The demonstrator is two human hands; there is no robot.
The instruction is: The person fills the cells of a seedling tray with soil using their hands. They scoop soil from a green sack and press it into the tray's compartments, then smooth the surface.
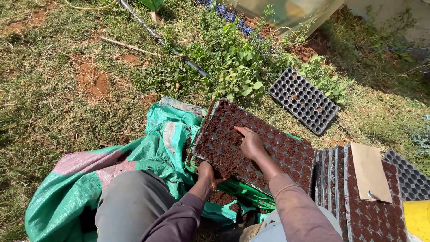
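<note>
Left hand (207, 175) grips near edge of soil-filled seedling tray (255, 145), fingers curled under, tilting it over green crate (244, 193); right hand (251, 143) on top, forefinger extended pressing one cell, others folded.

Bright sun falls on patchy grass (40, 107) broken by bare spots of red earth (94, 83). A dark hose (156, 36) runs slantwise across the upper ground into a clump of leafy green weeds (233, 62), with a thin stick (130, 47) lying near it. At the top edge a pale plastic sheet (286, 11) hangs over dug red soil. A green woven tarp (67, 183) spreads over the grass at lower left. An empty black seedling tray (303, 100) lies on the grass to the right.
</note>
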